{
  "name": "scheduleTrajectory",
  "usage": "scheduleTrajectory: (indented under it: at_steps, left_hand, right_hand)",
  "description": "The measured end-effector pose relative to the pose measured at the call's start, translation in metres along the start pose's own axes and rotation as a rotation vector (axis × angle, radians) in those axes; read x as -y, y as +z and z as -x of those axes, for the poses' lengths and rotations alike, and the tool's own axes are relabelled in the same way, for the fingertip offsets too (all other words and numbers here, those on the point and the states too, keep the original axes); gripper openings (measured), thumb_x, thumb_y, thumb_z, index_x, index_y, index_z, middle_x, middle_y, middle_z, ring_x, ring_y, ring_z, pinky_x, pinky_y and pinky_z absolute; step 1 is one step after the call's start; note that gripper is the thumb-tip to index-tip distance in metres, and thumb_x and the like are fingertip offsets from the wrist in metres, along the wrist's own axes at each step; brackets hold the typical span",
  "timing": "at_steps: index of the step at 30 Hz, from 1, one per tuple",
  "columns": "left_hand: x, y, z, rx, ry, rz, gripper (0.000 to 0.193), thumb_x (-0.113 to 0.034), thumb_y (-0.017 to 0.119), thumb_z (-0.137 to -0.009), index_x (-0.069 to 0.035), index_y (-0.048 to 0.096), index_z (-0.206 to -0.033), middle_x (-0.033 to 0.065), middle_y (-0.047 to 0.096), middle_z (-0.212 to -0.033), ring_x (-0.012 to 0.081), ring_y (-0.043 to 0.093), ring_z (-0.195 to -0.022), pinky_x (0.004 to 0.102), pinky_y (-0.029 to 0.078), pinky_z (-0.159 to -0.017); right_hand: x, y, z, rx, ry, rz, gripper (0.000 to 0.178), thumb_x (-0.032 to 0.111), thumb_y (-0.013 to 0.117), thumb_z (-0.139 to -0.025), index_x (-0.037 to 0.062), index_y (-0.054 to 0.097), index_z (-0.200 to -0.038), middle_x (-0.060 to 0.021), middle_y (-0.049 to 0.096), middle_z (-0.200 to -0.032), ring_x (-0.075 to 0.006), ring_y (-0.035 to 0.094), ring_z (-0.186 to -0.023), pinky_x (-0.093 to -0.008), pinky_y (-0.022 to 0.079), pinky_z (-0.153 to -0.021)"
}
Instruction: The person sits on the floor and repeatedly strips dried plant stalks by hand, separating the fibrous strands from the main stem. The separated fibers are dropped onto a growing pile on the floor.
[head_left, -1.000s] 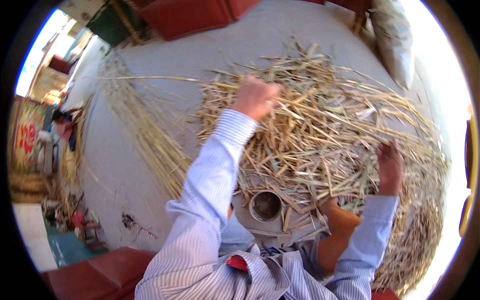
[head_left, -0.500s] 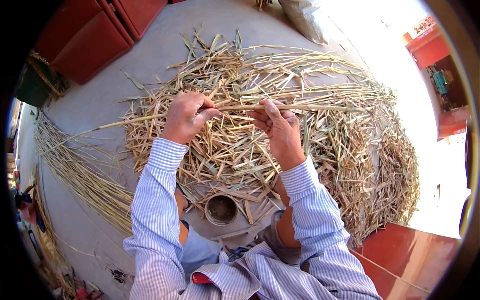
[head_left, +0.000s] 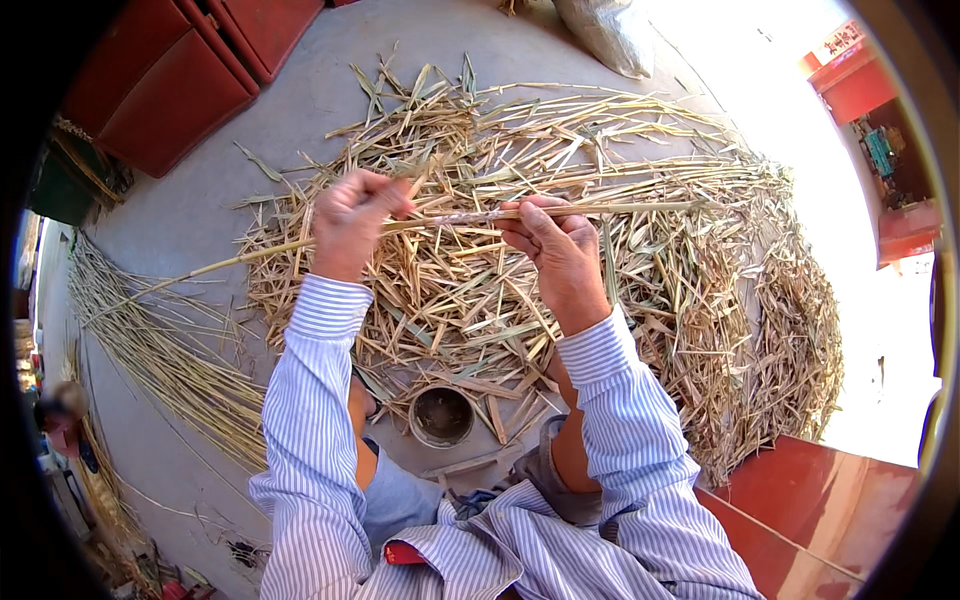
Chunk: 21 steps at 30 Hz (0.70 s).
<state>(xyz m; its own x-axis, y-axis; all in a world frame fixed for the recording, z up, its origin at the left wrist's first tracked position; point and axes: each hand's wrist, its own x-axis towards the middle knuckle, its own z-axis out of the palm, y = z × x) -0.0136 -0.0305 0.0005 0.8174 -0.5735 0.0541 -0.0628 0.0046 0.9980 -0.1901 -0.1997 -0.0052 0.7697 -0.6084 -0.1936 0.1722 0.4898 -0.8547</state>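
A long reed stalk (head_left: 470, 217) crosses in front of me, its thin end reaching far left. My right hand (head_left: 560, 255) grips it between thumb and fingers, and the thicker end sticks out to the right. Between my hands part of the stalk looks pale and bare. My left hand (head_left: 350, 220), smeared by motion, is closed in a pinch just above the stalk. What seems to be a strip of dry leaf sheath (head_left: 418, 182) stands up at its fingertips. Below lies a wide heap of dry sheaths and leaves (head_left: 470, 290).
A bundle of thin stalks (head_left: 170, 350) lies at left. Near my feet a round metal container (head_left: 442, 416) stands on the grey floor (head_left: 290, 110). Red furniture (head_left: 165, 90) is at the far left, a pale sack (head_left: 605, 35) at the back, a red surface (head_left: 800, 500) at lower right.
My left hand has moved a little left and up off the stalk, where a pale stretch now shows. My right hand keeps its hold with little movement.
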Motion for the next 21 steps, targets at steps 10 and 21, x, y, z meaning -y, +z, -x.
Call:
scheduleTrajectory:
  at_steps: [10, 21]
  left_hand:
    - [-0.010, -0.112, -0.016, -0.462, 0.504, -0.867, 0.035, -0.037, 0.072, -0.086, -0.004, 0.066, -0.098, 0.0061, 0.069, -0.080, 0.0138, 0.056, -0.063, 0.0278, 0.043, -0.060]
    - [0.012, -0.050, 0.001, 0.279, 0.221, -0.683, 0.028, -0.024, 0.079, -0.077, -0.002, 0.072, -0.094, 0.0118, 0.070, -0.081, 0.0220, 0.066, -0.073, 0.0331, 0.050, -0.069]
  right_hand:
    - [0.001, -0.024, -0.013, -0.064, 0.001, 0.057, 0.019, 0.014, 0.061, -0.095, -0.0004, 0.060, -0.108, -0.0136, 0.070, -0.101, -0.0217, 0.070, -0.090, -0.0271, 0.059, -0.077]
    - [0.011, -0.010, -0.007, -0.062, -0.048, 0.042, 0.019, 0.012, 0.061, -0.094, -0.0025, 0.061, -0.107, -0.0144, 0.070, -0.098, -0.0214, 0.070, -0.086, -0.0265, 0.060, -0.074]
